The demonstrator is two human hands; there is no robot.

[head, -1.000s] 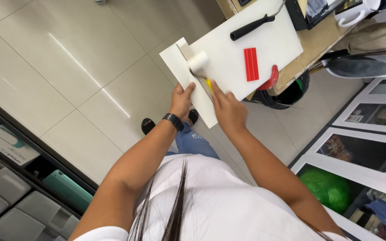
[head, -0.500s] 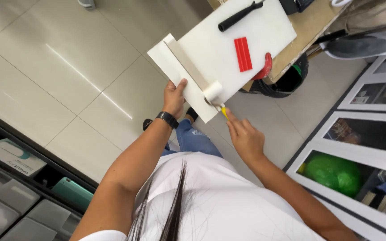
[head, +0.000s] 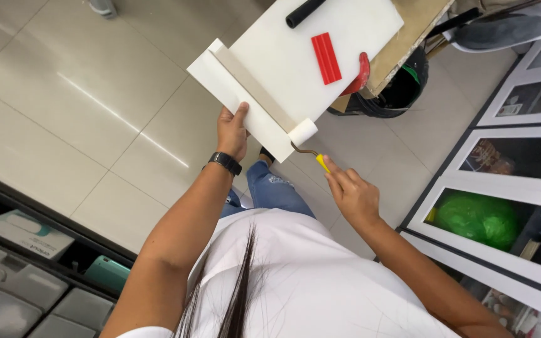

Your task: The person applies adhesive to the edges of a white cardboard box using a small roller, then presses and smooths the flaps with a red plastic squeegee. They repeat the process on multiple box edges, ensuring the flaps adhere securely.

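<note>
The left hand (head: 231, 133) grips the near edge of a flat white rectangular panel (head: 233, 94), thumb on top and fingers curled under it, which steadies the piece where it juts past a larger white board (head: 339, 44) lying on the wooden counter (head: 417, 25). A pale beige strip (head: 255, 87) runs lengthwise along the panel. The right hand (head: 353, 197) closes its fingers round the yellow handle (head: 324, 163) of a small paint roller, whose white cylindrical roller head (head: 302, 132) sits at the near end of the strip, touching the panel's corner; a bent metal shank joins head to handle. Holding the panel at its edge keeps that hand off the strip and, it seems, stops the piece sliding under the roller's pressure. On the larger board rest a flat red ribbed rectangular pad (head: 325, 58) and, at the far edge, a black cylindrical handle (head: 305, 11), both well apart from the roller. A red clamp (head: 361, 72) bites the board's edge at the counter, probably to hold it fixed. A black wristwatch (head: 225, 163) sits on the left wrist, and beige floor tiles (head: 82, 94) lie below.
</note>
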